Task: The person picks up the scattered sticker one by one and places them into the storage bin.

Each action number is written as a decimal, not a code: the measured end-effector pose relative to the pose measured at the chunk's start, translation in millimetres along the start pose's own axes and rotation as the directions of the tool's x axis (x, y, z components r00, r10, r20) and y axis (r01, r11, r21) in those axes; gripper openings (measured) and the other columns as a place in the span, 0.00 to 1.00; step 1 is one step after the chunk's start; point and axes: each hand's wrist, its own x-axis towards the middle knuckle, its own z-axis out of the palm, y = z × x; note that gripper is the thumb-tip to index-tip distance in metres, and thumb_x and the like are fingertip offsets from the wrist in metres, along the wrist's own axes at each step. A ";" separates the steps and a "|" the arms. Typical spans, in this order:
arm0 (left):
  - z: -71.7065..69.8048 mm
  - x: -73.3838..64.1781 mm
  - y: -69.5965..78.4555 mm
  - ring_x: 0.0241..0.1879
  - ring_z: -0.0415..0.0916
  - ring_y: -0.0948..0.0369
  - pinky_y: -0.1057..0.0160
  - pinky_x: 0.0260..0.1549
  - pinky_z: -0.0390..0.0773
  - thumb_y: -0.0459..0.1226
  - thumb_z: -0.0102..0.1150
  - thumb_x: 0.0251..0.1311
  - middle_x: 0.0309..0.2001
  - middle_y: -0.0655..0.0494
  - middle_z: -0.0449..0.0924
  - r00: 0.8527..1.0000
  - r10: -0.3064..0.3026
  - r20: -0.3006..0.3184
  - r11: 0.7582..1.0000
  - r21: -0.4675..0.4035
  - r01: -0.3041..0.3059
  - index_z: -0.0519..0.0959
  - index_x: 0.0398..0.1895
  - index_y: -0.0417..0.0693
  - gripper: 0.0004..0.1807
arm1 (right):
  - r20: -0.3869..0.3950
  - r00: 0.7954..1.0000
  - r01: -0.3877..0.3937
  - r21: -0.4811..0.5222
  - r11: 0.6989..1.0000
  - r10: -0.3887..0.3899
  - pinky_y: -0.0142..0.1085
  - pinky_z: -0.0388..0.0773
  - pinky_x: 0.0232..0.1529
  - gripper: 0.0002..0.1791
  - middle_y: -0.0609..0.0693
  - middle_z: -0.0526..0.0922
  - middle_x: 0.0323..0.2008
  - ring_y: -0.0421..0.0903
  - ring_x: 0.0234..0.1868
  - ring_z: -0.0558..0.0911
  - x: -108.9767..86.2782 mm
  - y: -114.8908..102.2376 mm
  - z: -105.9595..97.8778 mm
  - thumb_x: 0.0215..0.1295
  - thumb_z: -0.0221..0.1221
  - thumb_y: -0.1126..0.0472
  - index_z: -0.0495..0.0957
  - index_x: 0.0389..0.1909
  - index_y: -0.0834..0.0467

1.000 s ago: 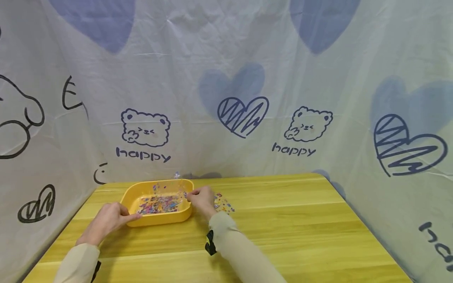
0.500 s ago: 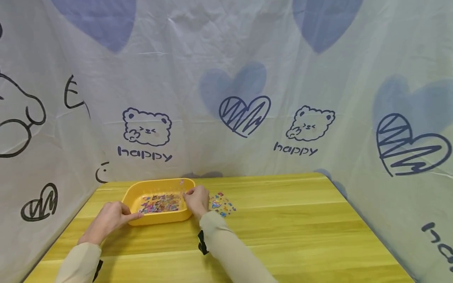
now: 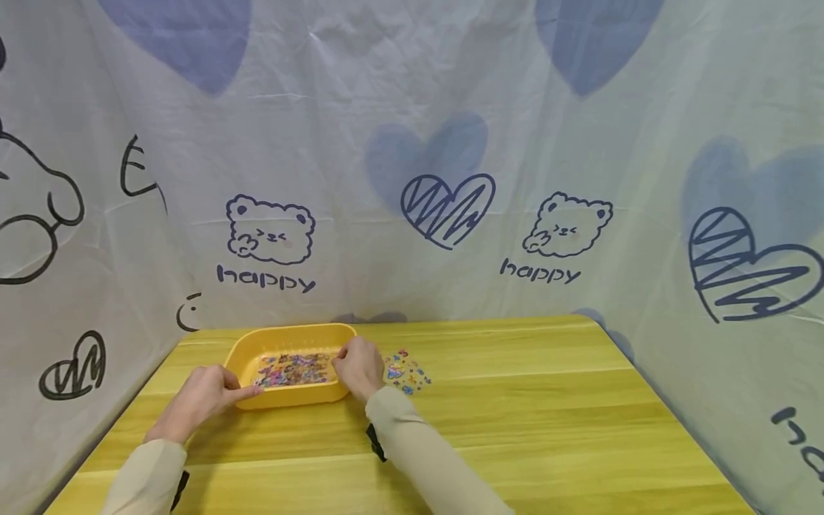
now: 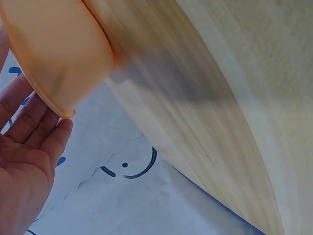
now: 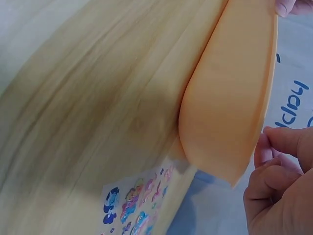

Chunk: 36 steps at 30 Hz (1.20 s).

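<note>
A yellow plastic tray point(image 3: 290, 398) stands on the table's back left part, with colourful clear sticker sheets point(image 3: 292, 370) inside. My left hand point(image 3: 201, 399) grips its left front corner, thumb over the front rim. In the left wrist view the fingers point(image 4: 30, 115) lie along the tray's rim. My right hand point(image 3: 360, 366) is at the tray's right end, fingertips inside the rim, thumb and index finger pinched together at the edge of a sticker sheet. The right wrist view shows the curled fingers point(image 5: 269, 183) beyond the rim, the pinched edge hidden behind the tray wall.
Another clear sticker sheet point(image 3: 407, 373) lies flat on the wooden table point(image 3: 528, 408), just right of the tray and right hand. A white curtain point(image 3: 360, 286) with blue hearts and bear drawings hangs close behind the table and along both sides.
A clear sticker sheet that my right hand held up over the tray has come down into it. The right hand shifted slightly left and settled at the tray's right end. The left hand keeps its grip.
</note>
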 end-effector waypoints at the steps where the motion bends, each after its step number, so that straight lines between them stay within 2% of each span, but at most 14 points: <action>1: -0.5 0.4 0.2 0.22 0.66 0.62 0.65 0.22 0.64 0.60 0.66 0.53 0.19 0.58 0.78 1.000 0.004 -0.004 1.000 0.002 -0.004 0.85 0.20 0.46 0.26 | 0.001 1.000 0.012 -0.003 1.000 -0.012 0.32 0.61 0.17 0.18 0.42 0.73 0.10 0.39 0.13 0.67 0.2 0.3 -0.8 0.63 0.66 0.54 0.81 0.13 0.52; 6: -4.3 1.3 0.8 0.23 0.67 0.61 0.64 0.23 0.64 0.60 0.66 0.54 0.22 0.57 0.79 1.000 0.011 -0.007 1.000 0.008 -0.011 0.85 0.22 0.45 0.26 | 0.006 0.999 0.048 0.025 0.999 -0.048 0.31 0.61 0.16 0.18 0.42 0.73 0.10 0.38 0.12 0.67 1.8 3.6 -6.5 0.65 0.64 0.54 0.83 0.15 0.54; 13: -6.1 0.8 1.5 0.23 0.67 0.61 0.64 0.23 0.65 0.59 0.66 0.54 0.22 0.56 0.80 1.000 0.014 0.000 1.000 0.007 -0.014 0.85 0.21 0.45 0.26 | 0.007 0.999 0.033 0.066 0.997 -0.034 0.30 0.68 0.21 0.09 0.43 0.82 0.22 0.37 0.19 0.74 4.9 16.5 -14.7 0.64 0.65 0.57 0.86 0.25 0.53; 16: -6.3 -0.1 0.8 0.24 0.67 0.61 0.64 0.24 0.66 0.60 0.66 0.54 0.23 0.56 0.80 1.000 0.016 -0.009 1.000 0.011 -0.016 0.86 0.22 0.45 0.26 | 0.003 1.000 0.020 0.084 0.996 -0.020 0.30 0.70 0.23 0.08 0.44 0.83 0.24 0.37 0.20 0.75 5.8 23.6 -17.6 0.64 0.65 0.58 0.86 0.25 0.53; 23: -4.2 -1.6 0.7 0.22 0.65 0.62 0.65 0.22 0.63 0.59 0.66 0.54 0.20 0.57 0.78 1.000 0.002 -0.002 1.000 0.003 -0.002 0.85 0.20 0.46 0.25 | -0.003 1.000 0.028 0.091 0.995 -0.028 0.32 0.69 0.24 0.10 0.43 0.80 0.20 0.38 0.19 0.74 5.5 37.3 -23.5 0.64 0.64 0.59 0.84 0.22 0.53; 31: -4.2 -1.9 1.4 0.24 0.68 0.61 0.62 0.25 0.68 0.59 0.67 0.53 0.24 0.55 0.82 0.999 0.022 -0.030 1.000 0.017 -0.022 0.86 0.22 0.45 0.26 | 0.029 0.998 0.063 0.036 0.997 -0.064 0.31 0.67 0.22 0.11 0.45 0.78 0.16 0.39 0.16 0.70 6.0 58.2 -33.2 0.64 0.63 0.62 0.84 0.21 0.59; 36: -2.6 -1.4 2.3 0.22 0.66 0.61 0.64 0.23 0.65 0.58 0.66 0.55 0.22 0.57 0.80 0.999 0.025 -0.020 1.000 0.010 -0.025 0.85 0.20 0.46 0.24 | 0.043 0.996 0.082 -0.011 0.997 -0.081 0.30 0.65 0.21 0.16 0.43 0.72 0.11 0.39 0.13 0.67 5.8 71.7 -39.9 0.63 0.64 0.62 0.80 0.14 0.58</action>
